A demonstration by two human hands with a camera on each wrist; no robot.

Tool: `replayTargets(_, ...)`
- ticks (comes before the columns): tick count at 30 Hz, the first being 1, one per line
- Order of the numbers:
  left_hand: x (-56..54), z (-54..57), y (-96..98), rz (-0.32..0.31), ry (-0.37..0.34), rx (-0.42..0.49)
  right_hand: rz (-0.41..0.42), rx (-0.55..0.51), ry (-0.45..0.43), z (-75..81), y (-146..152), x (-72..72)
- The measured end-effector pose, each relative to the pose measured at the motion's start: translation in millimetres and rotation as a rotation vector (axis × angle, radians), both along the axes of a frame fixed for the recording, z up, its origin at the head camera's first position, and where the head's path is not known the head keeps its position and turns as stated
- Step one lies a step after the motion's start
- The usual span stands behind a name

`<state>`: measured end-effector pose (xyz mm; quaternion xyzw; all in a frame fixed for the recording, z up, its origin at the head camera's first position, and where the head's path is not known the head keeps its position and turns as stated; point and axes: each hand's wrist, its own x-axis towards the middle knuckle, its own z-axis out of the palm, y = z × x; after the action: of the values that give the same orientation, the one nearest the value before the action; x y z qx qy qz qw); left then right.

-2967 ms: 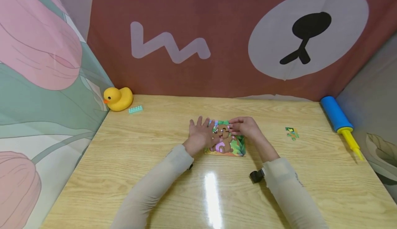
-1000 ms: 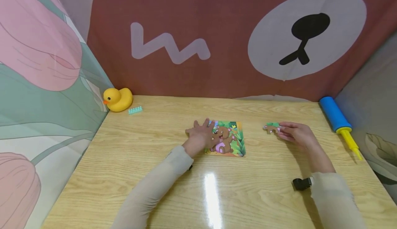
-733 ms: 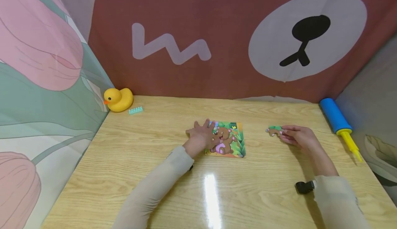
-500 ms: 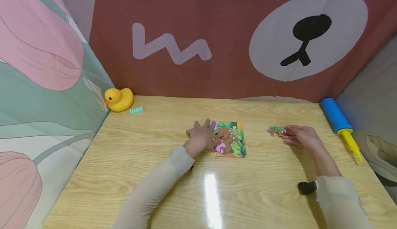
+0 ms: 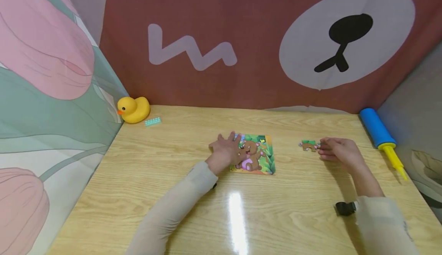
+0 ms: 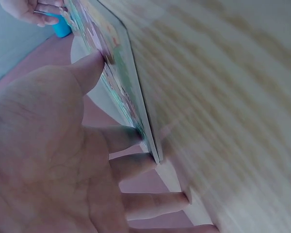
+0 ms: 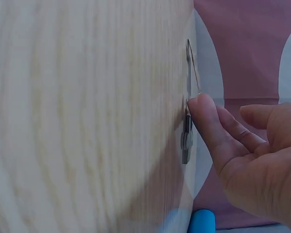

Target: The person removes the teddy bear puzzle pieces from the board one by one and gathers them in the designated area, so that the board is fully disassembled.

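Note:
My left hand (image 5: 226, 153) lies with spread fingers over the left side of a bear jigsaw puzzle (image 5: 257, 157). In the left wrist view its thumb (image 6: 89, 68) touches the puzzle's face, and other fingertips reach past the edge. To the right, my right hand (image 5: 340, 151) pinches the right end of a brown-and-green jigsaw piece (image 5: 309, 145) low over the table. From the right wrist that piece (image 7: 192, 63) appears edge-on and tilted, its near end at the fingertips. Just below it, more jigsaw piece edges (image 7: 186, 138) lie against the tabletop.
A yellow rubber duck (image 5: 134, 110) and a small turquoise toy brick (image 5: 153, 121) stand at the back left of the wooden table (image 5: 276, 216). A blue-and-yellow pump (image 5: 376, 129) lies along the right edge. Printed cloth walls (image 5: 193, 86) enclose the back and sides.
My right hand has moved from the puzzle's top right to the right with the jigsaw piece. The loose yellow-marked piece there is now hidden by the hand. My left hand stays put.

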<state>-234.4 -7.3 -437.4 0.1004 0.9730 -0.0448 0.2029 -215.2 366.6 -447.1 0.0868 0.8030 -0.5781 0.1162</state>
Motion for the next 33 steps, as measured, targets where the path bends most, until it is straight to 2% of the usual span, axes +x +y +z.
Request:
replayTargets(7,-1.7,1.1,0.1,-0.014,0.006,-0.031,0.001,-0.025,0.020,1.6,2.0,-2.9)
replayTargets(13,-3.9,1.4,-1.5,-0.040,0.029,-0.067,0.018,-0.093,0.050,3.0,-4.2,-7.9)
replayTargets(21,-2.4,-1.8,-3.4,-0.045,0.056,-0.008,0.074,-0.041,0.034,9.6,-28.1,-17.9)
replayTargets(27,-2.3,-2.3,-7.6,-0.025,0.081,0.059,0.123,0.032,0.026,14.4,-64.1,-27.6)
replayTargets(33,-6.7,-1.6,-19.6,-0.008,0.075,0.151,0.161,0.018,0.021,16.9,-103.7,-36.1)
